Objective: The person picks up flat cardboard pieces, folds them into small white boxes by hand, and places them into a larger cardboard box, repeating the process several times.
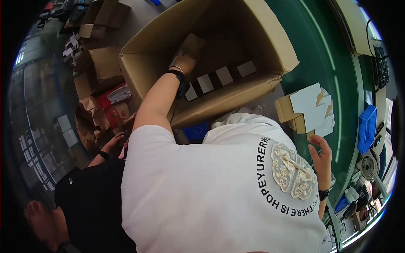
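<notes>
Your left hand (184,63) is deep inside the big cardboard box (270,38), clenched on a brown piece of cardboard (192,45) that stands up just above your fingers. Below that hand, a row of small white cards (219,78) runs slantwise along the box's near wall. Your right hand (321,154) is well apart on the green counter (312,55), fingers loosely curled and holding nothing, just under a stack of flat white and brown cartons (310,111). A blue bin (366,128) sits further right.
</notes>
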Demonstrator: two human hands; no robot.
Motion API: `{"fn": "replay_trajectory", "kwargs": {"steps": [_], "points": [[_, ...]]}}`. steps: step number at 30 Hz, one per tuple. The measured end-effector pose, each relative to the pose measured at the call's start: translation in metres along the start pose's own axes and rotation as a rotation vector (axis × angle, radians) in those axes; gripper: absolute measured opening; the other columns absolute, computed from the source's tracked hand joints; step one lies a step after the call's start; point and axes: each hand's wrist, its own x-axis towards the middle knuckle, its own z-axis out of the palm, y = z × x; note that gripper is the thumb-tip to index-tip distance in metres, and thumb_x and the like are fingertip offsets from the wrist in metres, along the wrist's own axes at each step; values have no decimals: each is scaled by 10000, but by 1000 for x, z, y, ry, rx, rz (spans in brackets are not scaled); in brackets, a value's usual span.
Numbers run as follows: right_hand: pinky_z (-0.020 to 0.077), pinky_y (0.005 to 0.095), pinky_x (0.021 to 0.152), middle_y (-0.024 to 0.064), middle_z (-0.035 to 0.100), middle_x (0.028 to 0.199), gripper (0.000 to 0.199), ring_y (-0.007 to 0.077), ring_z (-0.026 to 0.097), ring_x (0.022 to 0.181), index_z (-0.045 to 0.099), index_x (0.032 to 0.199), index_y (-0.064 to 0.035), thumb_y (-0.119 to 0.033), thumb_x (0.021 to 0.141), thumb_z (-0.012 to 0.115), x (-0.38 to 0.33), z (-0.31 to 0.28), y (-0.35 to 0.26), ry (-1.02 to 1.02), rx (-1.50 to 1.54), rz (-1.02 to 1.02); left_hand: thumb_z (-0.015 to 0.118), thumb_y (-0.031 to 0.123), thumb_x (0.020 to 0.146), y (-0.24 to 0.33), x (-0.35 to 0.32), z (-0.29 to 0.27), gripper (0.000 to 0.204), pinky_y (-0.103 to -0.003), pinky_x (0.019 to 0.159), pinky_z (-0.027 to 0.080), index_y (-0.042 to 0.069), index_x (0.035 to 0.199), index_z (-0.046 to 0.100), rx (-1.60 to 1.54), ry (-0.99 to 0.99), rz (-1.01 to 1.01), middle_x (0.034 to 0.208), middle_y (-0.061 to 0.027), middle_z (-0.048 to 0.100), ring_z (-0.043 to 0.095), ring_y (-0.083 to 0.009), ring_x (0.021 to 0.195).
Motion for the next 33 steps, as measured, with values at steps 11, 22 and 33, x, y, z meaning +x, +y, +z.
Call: {"fn": "replay_trajectory", "kwargs": {"steps": [11,22,33], "points": [[455,286,854,85,632,1045,319,167,593,948,558,1132,11,21,814,583,-45,11,-43,-17,-6,360,358,157,907,1,26,140,449,-398,1111,223,62,1335,457,-197,-85,-90,1408,-162,393,348,-280,1313],[457,290,847,91,630,1045,320,178,585,969,556,1124,19,33,806,590,-19,8,-71,-8,25,365,340,126,895,-21,26,141,430,-368,1131,178,18,1274,512,-27,-453,16,1326,-167,488,367,-295,1298],[450,271,847,79,637,1035,283,138,585,936,559,1126,13,4,843,568,-9,2,-46,-22,16,304,420,139,863,-20,22,175,346,-437,935,446,-1,1111,618,-572,-110,-289,1223,-217,550,547,-358,1111]]}}
